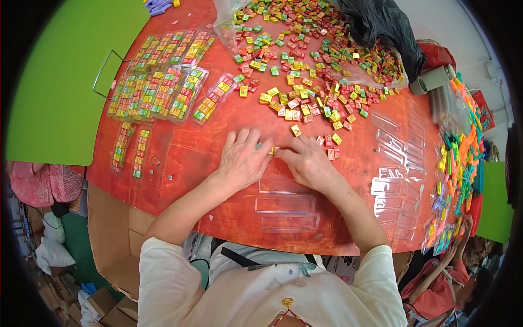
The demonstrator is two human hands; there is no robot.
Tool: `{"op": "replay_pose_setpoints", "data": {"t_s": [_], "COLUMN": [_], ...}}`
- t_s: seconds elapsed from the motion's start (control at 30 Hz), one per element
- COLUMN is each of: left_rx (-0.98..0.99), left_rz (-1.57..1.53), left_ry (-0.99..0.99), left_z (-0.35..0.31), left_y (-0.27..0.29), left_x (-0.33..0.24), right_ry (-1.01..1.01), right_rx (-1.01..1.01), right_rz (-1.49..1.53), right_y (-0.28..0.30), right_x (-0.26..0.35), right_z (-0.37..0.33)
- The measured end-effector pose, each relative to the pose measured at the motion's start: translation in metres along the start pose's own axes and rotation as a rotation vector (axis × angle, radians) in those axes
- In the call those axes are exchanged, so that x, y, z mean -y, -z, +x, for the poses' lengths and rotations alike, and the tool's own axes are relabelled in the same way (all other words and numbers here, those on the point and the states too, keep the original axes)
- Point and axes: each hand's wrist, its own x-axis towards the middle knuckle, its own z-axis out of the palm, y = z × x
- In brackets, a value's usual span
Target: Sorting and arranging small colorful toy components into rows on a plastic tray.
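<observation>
My left hand (pixel 244 158) rests low over the red table, fingers curled, its thumb and forefinger at a small yellow box (pixel 272 150). From the other side my right hand (pixel 309 164) closes its fingertips on the same spot; a small box seems to be pinched there, partly hidden. A bit of green shows beneath the left fingers. Just below the hands lie clear plastic trays (pixel 286 205), long and narrow. Loose small boxes in red, yellow and green (pixel 294 103) are scattered beyond the hands, a few (pixel 329 140) close to my right fingers.
Filled trays (pixel 158 92) lie in stacked rows at the left, two single strips (pixel 141 152) nearer. More clear trays (pixel 397 158) are at the right. A black plastic bag (pixel 381 27) stands behind the heap. Another person (pixel 436 286) handles colourful pieces (pixel 455 169) at the right edge.
</observation>
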Motion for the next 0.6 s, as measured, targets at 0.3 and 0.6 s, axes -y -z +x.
{"op": "replay_pose_setpoints", "data": {"t_s": [0.3, 0.6], "left_rx": [-0.075, -0.057], "left_rz": [0.005, 0.067], "left_ry": [0.051, 0.032], "left_z": [0.007, 0.011], "left_y": [0.005, -0.004], "left_x": [-0.018, -0.017], "right_ry": [-0.29, -0.352], "right_rx": [-0.083, -0.169], "right_rz": [-0.309, -0.18], "right_y": [-0.001, 0.0], "right_x": [-0.015, -0.011], "right_z": [0.004, 0.001]}}
